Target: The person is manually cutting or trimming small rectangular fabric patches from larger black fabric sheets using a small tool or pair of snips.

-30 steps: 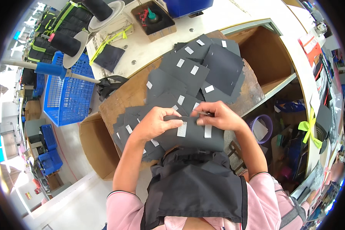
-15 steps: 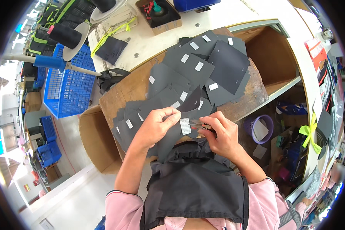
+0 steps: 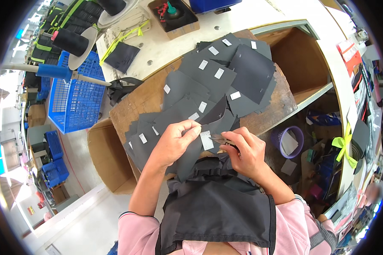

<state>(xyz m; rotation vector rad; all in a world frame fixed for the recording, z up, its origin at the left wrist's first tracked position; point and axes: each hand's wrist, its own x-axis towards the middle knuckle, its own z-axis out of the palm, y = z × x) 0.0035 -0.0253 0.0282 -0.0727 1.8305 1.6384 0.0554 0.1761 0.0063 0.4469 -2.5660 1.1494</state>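
Note:
My left hand (image 3: 171,143) is closed in a pinch on the edge of a dark grey fabric panel (image 3: 214,123), whose upper part stands folded up. A white label (image 3: 207,140) sits on this panel, just right of my left fingertips. In my right hand (image 3: 248,151) is a small pair of thread snips (image 3: 218,139), fingers wrapped round it, tips pointing left at the label's right edge. Whether the blades touch a thread is too small to tell. Under and beyond both hands, more dark panels (image 3: 186,87) with white labels lie overlapping in a loose heap.
The heap rests on a brown board (image 3: 281,91) beside a white table (image 3: 170,51). Blue crate (image 3: 78,97) and thread cones (image 3: 72,41) stand left, an open cardboard box (image 3: 110,157) below the board. At right are a purple bin (image 3: 288,141) and a wooden compartment (image 3: 302,59).
The snips' tips show more plainly beside the label, and my right hand has turned slightly. The held panel has shifted a little. My left hand keeps its pinch.

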